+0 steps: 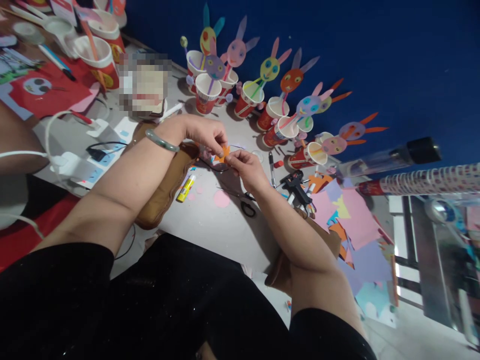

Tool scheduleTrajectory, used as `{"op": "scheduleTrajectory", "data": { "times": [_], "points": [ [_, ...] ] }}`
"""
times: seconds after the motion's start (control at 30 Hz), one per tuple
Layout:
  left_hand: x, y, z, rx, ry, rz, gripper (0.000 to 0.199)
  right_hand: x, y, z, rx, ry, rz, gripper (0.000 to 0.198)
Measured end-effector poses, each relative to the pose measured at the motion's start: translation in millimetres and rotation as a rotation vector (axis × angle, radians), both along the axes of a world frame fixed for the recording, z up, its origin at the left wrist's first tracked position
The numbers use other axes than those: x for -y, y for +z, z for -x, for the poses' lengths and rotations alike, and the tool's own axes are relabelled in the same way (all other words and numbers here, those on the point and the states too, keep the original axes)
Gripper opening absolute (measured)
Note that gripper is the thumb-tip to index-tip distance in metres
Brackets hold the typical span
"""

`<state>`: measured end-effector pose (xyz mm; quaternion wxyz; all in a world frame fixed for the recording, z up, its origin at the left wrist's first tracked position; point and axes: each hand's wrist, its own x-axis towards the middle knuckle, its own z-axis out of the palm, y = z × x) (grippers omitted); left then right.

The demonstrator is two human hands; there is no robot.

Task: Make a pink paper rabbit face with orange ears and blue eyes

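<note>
Between my two hands is a small orange paper piece point(223, 154), held above the table. My left hand point(207, 133), with a bangle on its wrist, pinches it from the upper left. From the right, the fingertips of my right hand point(243, 165) are closed on its lower edge. A yellow glue stick point(186, 188) lies on the table below my hands. Close by are a pink paper circle point(221, 199) and black-handled scissors point(248, 208), partly covered by my right forearm. The paper's exact shape is partly hidden by my fingers.
Paper cups with rabbit faces point(207, 95) line the back by the blue wall. At right lie a glue gun point(297, 188), coloured paper sheets point(358, 220) and a long cup stack point(423, 179). A brown cushion point(161, 200) and power strip point(98, 156) sit left.
</note>
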<state>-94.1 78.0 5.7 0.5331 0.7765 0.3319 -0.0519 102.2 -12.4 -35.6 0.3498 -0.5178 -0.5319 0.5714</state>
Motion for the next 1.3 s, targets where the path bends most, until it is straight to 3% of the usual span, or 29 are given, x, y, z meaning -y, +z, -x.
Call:
{"op": "scheduleTrajectory", "data": {
  "times": [0.1,0.17,0.3,0.43,0.5,0.63,1.03,1.1,1.17,1.23,1.3],
  "points": [
    [-0.7,-0.9,0.4,0.000,0.009,-0.084,0.028,6.0,13.5,-16.7,0.206,0.045,-0.111,0.027],
    [-0.3,-0.5,0.6,0.003,0.042,-0.119,0.030,14.8,26.8,-34.7,0.489,0.136,-0.219,0.020],
    [4.2,2.9,-5.3,0.046,0.111,-0.134,0.030,41.6,47.9,-68.2,1.167,0.418,-0.219,0.017],
    [13.3,2.8,-19.7,0.179,0.175,-0.080,0.021,65.9,45.0,-81.8,1.432,0.574,-0.235,0.032],
    [18.8,0.8,-27.2,0.280,0.225,-0.030,0.017,71.9,37.6,-83.8,1.444,0.586,-0.216,0.034],
    [27.5,-2.3,-37.2,0.451,0.296,0.030,0.007,74.1,27.9,-86.2,1.423,0.559,-0.176,0.020],
    [35.7,6.9,-42.4,0.770,0.473,0.057,0.004,68.0,41.0,-95.1,1.351,0.432,-0.227,0.014],
    [35.3,6.4,-41.7,0.816,0.496,0.078,0.004,63.4,40.3,-106.7,1.239,0.336,-0.248,0.010],
    [34.1,5.2,-41.1,0.856,0.535,0.085,0.004,59.4,40.1,-120.1,1.044,0.208,-0.239,0.022],
    [32.7,3.8,-40.8,0.878,0.580,0.083,0.005,57.3,41.4,-131.3,0.781,0.117,-0.159,0.036],
    [31.7,2.4,-41.0,0.879,0.592,0.082,0.005,57.2,44.2,-137.4,0.512,0.124,-0.050,0.048]
  ]
}}
